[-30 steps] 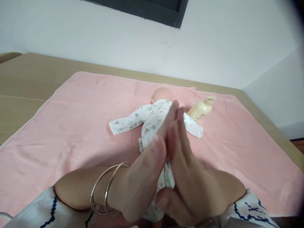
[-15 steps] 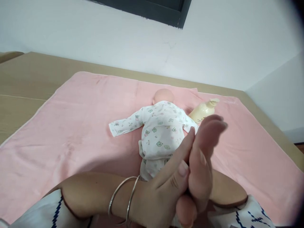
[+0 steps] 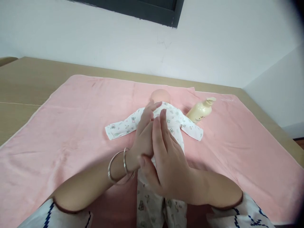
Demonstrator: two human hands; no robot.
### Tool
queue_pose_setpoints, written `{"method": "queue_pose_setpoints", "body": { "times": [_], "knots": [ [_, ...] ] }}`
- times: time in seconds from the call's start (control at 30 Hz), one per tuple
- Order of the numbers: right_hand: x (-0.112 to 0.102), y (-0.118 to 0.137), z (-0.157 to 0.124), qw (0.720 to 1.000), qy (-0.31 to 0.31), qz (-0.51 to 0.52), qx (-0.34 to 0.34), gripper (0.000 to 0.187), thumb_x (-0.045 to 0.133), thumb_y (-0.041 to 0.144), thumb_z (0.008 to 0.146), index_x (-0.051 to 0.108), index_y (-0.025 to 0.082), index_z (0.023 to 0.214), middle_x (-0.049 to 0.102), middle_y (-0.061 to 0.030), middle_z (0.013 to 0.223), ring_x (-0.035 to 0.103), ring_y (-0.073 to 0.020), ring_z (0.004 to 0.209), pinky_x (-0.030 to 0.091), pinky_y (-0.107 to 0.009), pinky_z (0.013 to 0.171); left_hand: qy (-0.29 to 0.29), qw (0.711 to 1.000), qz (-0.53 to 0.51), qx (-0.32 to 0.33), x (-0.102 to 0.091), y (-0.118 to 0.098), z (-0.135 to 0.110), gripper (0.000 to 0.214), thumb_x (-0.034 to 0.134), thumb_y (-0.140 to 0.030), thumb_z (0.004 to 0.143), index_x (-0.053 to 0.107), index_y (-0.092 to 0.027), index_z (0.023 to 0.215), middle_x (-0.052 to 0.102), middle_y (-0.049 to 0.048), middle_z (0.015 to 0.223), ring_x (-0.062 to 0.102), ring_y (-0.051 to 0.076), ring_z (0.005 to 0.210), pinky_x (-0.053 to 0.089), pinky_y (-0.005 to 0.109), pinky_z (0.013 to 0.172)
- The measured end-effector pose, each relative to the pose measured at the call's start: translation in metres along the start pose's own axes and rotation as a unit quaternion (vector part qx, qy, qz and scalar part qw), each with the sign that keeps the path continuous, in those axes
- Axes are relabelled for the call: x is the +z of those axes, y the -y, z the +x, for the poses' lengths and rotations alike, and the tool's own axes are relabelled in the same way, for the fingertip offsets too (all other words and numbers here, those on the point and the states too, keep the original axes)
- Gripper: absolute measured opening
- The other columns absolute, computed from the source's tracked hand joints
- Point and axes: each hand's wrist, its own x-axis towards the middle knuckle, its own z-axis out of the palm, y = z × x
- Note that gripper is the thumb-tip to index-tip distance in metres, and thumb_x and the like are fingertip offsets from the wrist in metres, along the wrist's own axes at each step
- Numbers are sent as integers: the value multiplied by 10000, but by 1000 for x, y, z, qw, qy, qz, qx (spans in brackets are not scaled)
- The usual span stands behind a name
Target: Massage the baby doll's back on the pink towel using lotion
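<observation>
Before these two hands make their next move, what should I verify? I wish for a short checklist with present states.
1. Hands free of objects: ok; left hand and right hand touch, nothing visible held.
2. Wrist jewellery removed: not ok; bracelets circle the left wrist.
3. Doll resting on the pink blanket: ok.
4. Bottle away from the hands: ok; beside the doll's sleeve.
5. Enough left in bottle: cannot tell; contents not visible.
</observation>
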Motion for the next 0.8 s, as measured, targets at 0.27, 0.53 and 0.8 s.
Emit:
{"method": "queue_pose_setpoints", "body": {
  "times": [0.27, 0.53, 0.8],
  "knots": [
    [8, -46, 35, 983, 119, -42, 137, 549, 246, 321, 1079, 453, 14, 1485, 506, -221, 1533, 419, -307, 1484, 250, -564, 1272, -68, 995, 32, -60, 20, 72, 45, 255, 439, -221, 971, 675, -219, 1068, 705, 75, 1238, 614, 265, 1255, 500, 463, 1100],
    [34, -88, 46, 991, 108, -21, 80, 459, 329, 138, 986, 651, 157, 1313, 595, -88, 1482, 462, -233, 1458, 252, -493, 1275, -115, 993, -9, -35, 28, 97, 36, 340, 356, -357, 1044, 656, -220, 1127, 728, 72, 1185, 668, 206, 1119, 539, 372, 999],
    [52, -118, 55, 968, 96, -71, 219, 568, 317, 359, 1049, 424, 75, 1529, 351, -156, 1645, 286, -332, 1546, 253, -594, 1243, -112, 993, 42, 20, 30, 101, 34, 427, 291, -424, 1062, 654, -208, 1126, 718, 88, 1184, 646, 218, 1154, 502, 394, 1058]
  ]
}}
